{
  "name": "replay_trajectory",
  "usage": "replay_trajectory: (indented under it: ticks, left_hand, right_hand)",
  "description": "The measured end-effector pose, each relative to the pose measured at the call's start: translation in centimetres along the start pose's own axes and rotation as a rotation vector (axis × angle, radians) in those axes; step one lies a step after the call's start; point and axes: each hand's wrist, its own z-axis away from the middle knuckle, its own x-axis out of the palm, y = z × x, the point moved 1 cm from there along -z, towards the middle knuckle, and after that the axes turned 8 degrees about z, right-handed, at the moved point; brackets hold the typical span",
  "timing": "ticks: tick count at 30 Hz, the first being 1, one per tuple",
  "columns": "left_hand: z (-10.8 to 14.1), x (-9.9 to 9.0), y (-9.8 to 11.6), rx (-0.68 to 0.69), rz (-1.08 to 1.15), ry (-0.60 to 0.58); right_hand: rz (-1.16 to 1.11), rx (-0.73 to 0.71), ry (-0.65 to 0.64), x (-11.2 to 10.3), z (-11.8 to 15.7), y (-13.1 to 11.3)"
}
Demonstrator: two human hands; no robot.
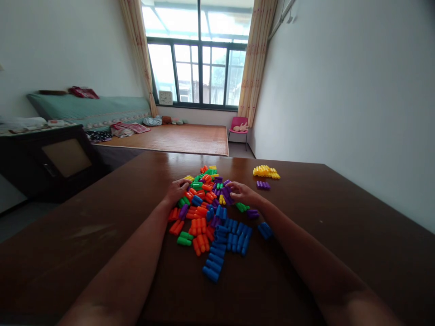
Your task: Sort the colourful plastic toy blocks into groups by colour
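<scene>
Table point(288, 280) before you bears a mixed-colour pile point(202, 211) between your left hand point(177, 190) and right hand point(242, 193). Your left curls at the pile's edge, fingertips obscured; I cannot tell whether it grips. Beyond your right, yellow pieces point(266, 171) sit apart, probably grouped by colour. Your right pinches a purple piece point(227, 195), partly covering it.
</scene>
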Motion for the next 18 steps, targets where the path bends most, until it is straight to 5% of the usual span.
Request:
replay_trajectory:
  ticks: [4, 11, 14, 18]
  left_hand:
    - [0.0, 0.0, 0.1, 0.002, 0.002, -0.006]
    - [-0.1, 0.0, -0.1, 0.002, -0.005, -0.004]
    - [-0.2, 0.0, -0.3, 0.009, 0.003, -0.006]
    - [-0.3, 0.0, -0.4, 0.017, 0.009, 0.005]
  right_hand:
    - [0.196, -0.106, 0.047, -0.4, 0.0, -0.2]
    - [0.001, 0.005, -0.008, -0.1, 0.0, -0.3]
    - [0.077, -0.014, 0.108, -1.6, 0.0, -0.3]
    - [0.412, 0.049, 0.423, -6.5, 1.3, 1.0]
